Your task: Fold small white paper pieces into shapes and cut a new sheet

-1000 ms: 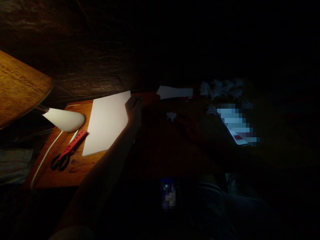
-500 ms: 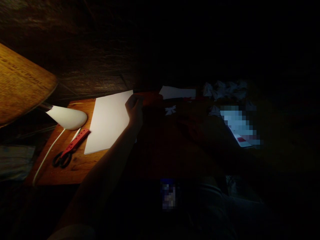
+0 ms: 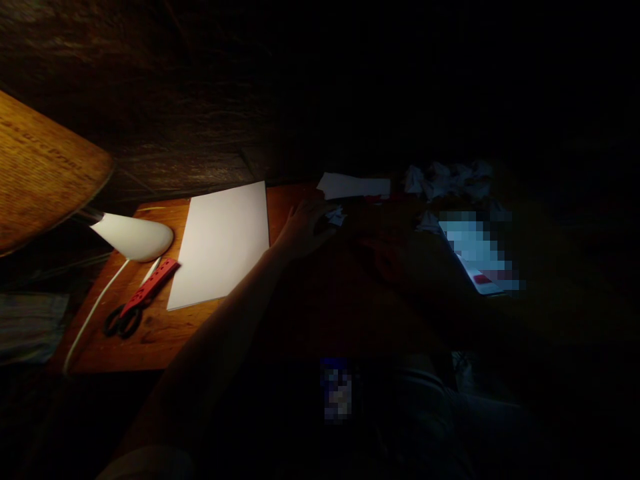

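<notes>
Evidently, the small folded paper (image 3: 336,215) sits near the middle of the worktop (image 3: 155,328); such thin paper is best pinched lightly along a firm edge so its points stay uncrushed. At its nine o'clock, the left hand (image 3: 301,228) reaches around it, fingers and thumb apart, contact unclear. Between four and five o'clock lies the right hand (image 3: 387,257), too dark to tell its grip. Farther out, white sheets (image 3: 225,243) and the lamp (image 3: 133,237) lie toward nine; turning the folds that way should make them easier to see.
</notes>
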Tool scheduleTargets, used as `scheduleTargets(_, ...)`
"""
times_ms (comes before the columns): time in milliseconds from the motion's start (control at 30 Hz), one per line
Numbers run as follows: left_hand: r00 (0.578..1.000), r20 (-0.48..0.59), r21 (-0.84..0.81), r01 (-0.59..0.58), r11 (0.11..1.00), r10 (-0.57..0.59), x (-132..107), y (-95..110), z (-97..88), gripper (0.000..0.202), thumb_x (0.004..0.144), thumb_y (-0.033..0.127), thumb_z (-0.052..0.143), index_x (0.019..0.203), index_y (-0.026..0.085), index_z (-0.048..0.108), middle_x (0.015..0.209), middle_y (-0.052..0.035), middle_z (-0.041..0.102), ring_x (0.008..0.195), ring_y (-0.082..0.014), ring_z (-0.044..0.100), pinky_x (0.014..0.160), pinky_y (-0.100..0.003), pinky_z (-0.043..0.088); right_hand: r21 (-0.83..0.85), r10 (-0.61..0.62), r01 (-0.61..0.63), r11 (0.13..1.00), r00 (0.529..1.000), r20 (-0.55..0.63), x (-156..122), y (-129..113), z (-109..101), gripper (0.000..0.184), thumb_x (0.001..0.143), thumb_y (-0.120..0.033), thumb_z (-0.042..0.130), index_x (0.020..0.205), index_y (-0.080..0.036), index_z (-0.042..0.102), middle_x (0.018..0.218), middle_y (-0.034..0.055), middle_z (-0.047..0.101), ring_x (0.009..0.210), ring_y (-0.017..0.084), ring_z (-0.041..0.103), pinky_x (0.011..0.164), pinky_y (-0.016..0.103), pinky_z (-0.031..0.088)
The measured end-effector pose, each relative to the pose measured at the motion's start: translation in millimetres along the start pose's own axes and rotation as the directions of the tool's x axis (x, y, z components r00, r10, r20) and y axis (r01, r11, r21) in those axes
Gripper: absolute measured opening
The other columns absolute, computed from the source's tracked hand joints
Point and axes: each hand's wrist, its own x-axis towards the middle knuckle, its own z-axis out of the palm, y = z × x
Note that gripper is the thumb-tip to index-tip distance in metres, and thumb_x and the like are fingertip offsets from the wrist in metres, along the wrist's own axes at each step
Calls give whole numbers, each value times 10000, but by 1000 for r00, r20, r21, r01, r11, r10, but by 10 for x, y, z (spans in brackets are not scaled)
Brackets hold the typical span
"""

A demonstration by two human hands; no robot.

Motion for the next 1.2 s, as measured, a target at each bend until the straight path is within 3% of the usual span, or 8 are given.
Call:
scheduleTargets(200,998,-41,-4,-52,999,52,26,11,39,405,944,209,759,1347,227,794,1381,-139,798,1320,-356,706,1187,-570,524,126,119,-114,985,993,-27,214,7,144,495,1024,-356,677,1498,-219,716,1307,148,820,1073,342,798,867,440,632)
scheduleTargets(333,994,-30,-90,-112,990,109,7,91,-42,213,1009,221,683,1160,227,832,1217,-106,841,1167,-287,765,1090,-474,581,157,113,-100,983,991,-76,433,-48,112,633,921,-345,813,1521,-219,657,1523,189,705,1235,394,761,958,512,658)
scheduleTargets(467,997,-65,-217,-45,975,32,-10,120,-73,143,996,217,686,1000,194,826,1046,-78,853,987,-223,783,921,-349,602,136,83,-62,989,985,-152,531,-52,106,510,898,-305,839,1393,-233,739,1469,173,701,1220,386,741,947,513,658)
scheduleTargets(667,991,-87,-453,53,890,-104,-50,202,72,173,1014,312,705,972,193,824,970,-52,849,919,-193,777,840,-293,593,275,9,78,958,954,-301,529,-21,154,254,953,-253,747,1193,-219,821,1265,141,762,1136,327,740,949,465,619)
scheduleTargets(767,991,-90,-520,38,853,-99,-54,259,120,308,1048,474,701,962,199,808,974,-60,837,941,-201,764,852,-305,595,483,85,75,872,950,-301,555,12,171,143,929,-267,745,1039,-212,818,1107,106,800,1033,288,747,928,436,595)
scheduleTargets(900,995,-97,-578,-66,813,12,-48,278,119,423,989,639,782,1004,216,792,1101,-81,818,1067,-226,757,951,-342,606,770,221,-1,638,958,-182,608,65,167,206,888,-423,771,861,-220,759,859,41,748,819,219,678,767,363,542)
scheduleTargets(1067,999,-33,-657,11,753,-44,-92,314,143,306,937,470,866,1089,228,755,1217,-66,806,1132,-214,761,1006,-350,618,885,220,-50,463,974,-61,617,67,104,334,841,-531,838,792,-231,700,845,16,701,836,200,646,769,345,524)
scheduleTargets(1200,994,2,-701,77,709,-106,-109,335,161,268,920,349,845,1146,234,757,1251,-60,798,1130,-204,766,1007,-353,637,931,226,-30,363,972,-57,617,52,106,316,811,-517,870,861,-241,726,920,18,735,906,209,672,836,364,557)
